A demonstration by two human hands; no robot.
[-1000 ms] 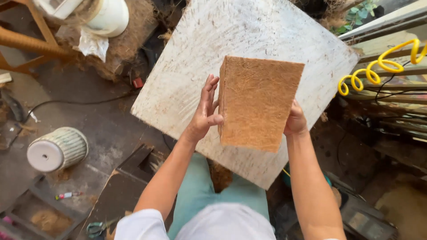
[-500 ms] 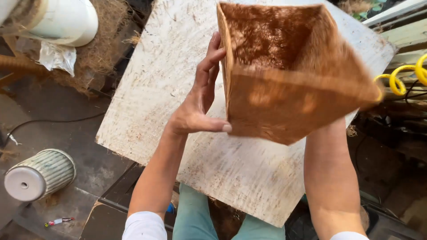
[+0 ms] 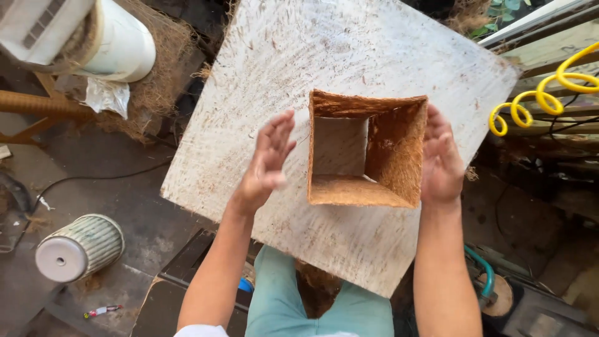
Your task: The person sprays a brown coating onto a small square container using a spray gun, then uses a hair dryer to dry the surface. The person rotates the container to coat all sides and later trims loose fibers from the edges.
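Observation:
A square pot of brown coir fibre (image 3: 399,146) stands with its opening facing up at me over a white, fibre-flecked board (image 3: 262,68). Through its open bottom I see the white board. My right hand (image 3: 442,159) lies flat against the pot's right wall. My left hand (image 3: 265,165) hovers a little to the left of the pot, fingers apart, blurred, touching nothing. My forearms reach in from the bottom edge.
A white cylinder (image 3: 121,43) and loose coir fibre lie at the upper left. A ribbed grey canister (image 3: 78,246) stands on the dark floor at lower left. A yellow coiled hose (image 3: 530,103) hangs at the right. A black cable (image 3: 93,178) runs across the floor.
The pot has turned from a flat side view to its opening facing me and has come down towards the board. My left hand has let go and moved away to the left.

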